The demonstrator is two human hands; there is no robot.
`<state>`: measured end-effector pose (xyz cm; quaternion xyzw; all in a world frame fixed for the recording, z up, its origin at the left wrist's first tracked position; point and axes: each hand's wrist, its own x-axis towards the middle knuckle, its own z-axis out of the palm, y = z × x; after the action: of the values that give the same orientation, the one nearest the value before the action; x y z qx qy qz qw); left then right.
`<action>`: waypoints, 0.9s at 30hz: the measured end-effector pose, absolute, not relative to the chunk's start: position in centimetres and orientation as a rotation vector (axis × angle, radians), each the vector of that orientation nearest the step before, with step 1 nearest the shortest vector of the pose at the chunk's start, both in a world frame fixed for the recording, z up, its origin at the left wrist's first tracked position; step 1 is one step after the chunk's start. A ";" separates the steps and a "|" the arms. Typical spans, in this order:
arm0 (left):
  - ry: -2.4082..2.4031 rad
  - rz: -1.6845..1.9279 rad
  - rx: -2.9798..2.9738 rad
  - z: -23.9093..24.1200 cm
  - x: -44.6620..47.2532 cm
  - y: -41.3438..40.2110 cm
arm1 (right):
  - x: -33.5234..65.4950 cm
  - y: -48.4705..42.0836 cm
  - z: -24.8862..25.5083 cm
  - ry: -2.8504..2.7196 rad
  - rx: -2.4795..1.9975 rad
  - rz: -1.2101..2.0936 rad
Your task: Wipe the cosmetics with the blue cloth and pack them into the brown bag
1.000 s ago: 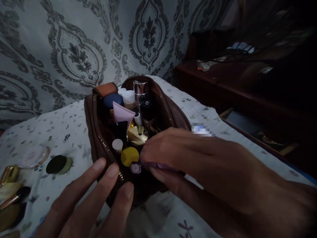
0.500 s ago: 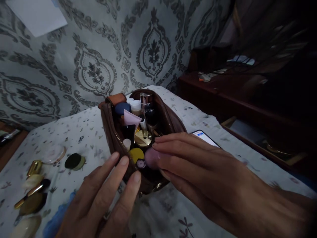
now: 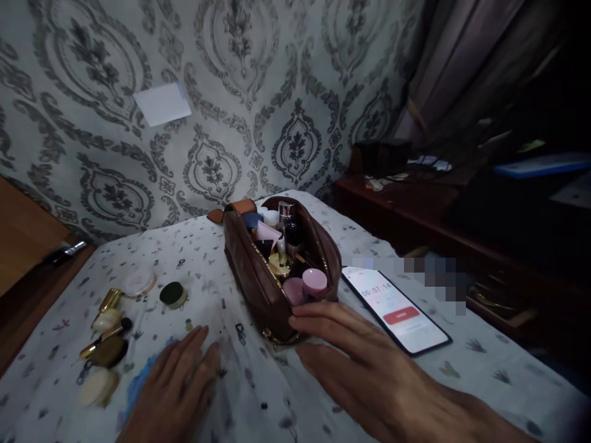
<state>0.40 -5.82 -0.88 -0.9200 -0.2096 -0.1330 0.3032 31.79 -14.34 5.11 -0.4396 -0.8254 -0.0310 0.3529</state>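
An open brown zip pouch stands on a patterned sheet, packed with bottles, tubes and jars. Two pink round items sit at its near end. My right hand lies just in front of the pouch, fingers stretched out, fingertips touching its near end, holding nothing. My left hand rests flat on the sheet to the left of the pouch, fingers apart, empty.
A phone with a lit timer screen lies right of the pouch. Loose cosmetics, a compact and a dark round jar lie at the left. A dark wooden cabinet stands at the right; patterned wallpaper is behind.
Both hands have drawn back from the pouch toward me. The pink item my right hand held now sits in the pouch's near end. The view has pulled back and up.
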 end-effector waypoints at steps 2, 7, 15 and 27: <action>-0.594 -0.350 -2.402 -1.4 -1.0 -5.9 | 31.2 -14.5 4.6 -2.134 -1.108 -0.091; -0.658 -0.424 -2.400 -2.2 -3.7 -6.4 | 31.3 -12.9 6.2 -2.018 -1.051 -0.146; -0.668 -0.657 -2.487 0.1 -0.8 -6.9 | 31.8 -6.4 11.6 -2.510 -1.590 0.308; -0.416 -0.943 -2.489 5.2 10.1 -3.6 | 32.0 -4.6 11.2 -2.650 -1.495 0.562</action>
<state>10.13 -3.62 5.18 -0.9009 -0.1507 -0.3413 0.2217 32.00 -4.57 11.17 -0.4829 -0.8563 0.1816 0.0236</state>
